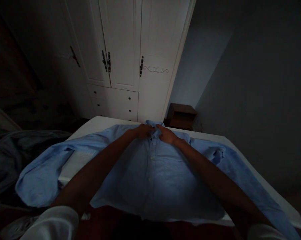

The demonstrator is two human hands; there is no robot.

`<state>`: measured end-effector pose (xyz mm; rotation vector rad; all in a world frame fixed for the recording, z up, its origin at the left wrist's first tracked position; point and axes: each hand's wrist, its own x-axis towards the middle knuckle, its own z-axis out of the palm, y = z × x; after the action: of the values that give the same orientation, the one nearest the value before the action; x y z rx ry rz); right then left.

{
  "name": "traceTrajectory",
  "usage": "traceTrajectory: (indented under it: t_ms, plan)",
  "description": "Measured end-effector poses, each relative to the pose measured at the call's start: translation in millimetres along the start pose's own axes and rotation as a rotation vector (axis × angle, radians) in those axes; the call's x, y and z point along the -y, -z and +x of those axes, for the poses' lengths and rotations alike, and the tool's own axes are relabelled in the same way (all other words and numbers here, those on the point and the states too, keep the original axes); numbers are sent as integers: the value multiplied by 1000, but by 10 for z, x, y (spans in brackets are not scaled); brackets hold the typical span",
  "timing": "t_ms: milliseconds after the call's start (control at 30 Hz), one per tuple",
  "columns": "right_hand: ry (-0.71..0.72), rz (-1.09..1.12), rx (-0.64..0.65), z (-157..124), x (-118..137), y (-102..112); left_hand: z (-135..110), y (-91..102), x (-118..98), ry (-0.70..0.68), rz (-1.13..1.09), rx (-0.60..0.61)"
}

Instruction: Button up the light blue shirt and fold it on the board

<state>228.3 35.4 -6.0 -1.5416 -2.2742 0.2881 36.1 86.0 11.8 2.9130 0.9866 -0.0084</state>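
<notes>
A light blue button-up shirt [155,173] lies front up on a white board [100,121], its collar at the far end and both sleeves spread out to the sides. My left hand [143,130] and my right hand [167,134] meet at the collar. Both hands have their fingers pinched on the fabric around the top button, close together and nearly touching. My forearms stretch over the shirt's body from the near edge.
A white wardrobe [130,50] with dark handles and drawers stands behind the board. A small brown nightstand [181,115] sits to its right by the grey wall. Dark bedding [12,150] lies at the left. The room is dim.
</notes>
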Motion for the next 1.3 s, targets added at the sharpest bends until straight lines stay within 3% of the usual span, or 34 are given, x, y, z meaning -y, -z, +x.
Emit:
traceTrajectory:
  t_ms: [100, 233, 433, 633, 767, 867, 967, 1167, 1300]
  plan:
    - [37, -5, 22, 167, -130, -102, 38, 43, 94, -18, 42, -26]
    - [79, 106, -121, 241, -327, -227, 46, 35, 135, 129, 50, -177]
    - [-130, 371, -325, 156, -449, -345, 31, -180, 52, 270, 27, -289]
    - [-124, 119, -508, 1, -253, -288, 8, -292, -33, 373, -41, -422]
    - [-4, -107, -324, -103, -83, -212, -10, -312, -83, 385, -68, -473]
    - [150, -158, -126, -102, -8, -188, -21, -316, -105, 376, -52, -469]
    - [202, -172, -15, -17, 7, -186, -22, -328, -101, 358, -37, -453]
    - [184, -170, -29, 133, -62, -157, -66, -300, -137, 260, -15, -573]
    - [187, -182, -78, 71, -65, -123, -190, -199, -251, 244, -3, -493]
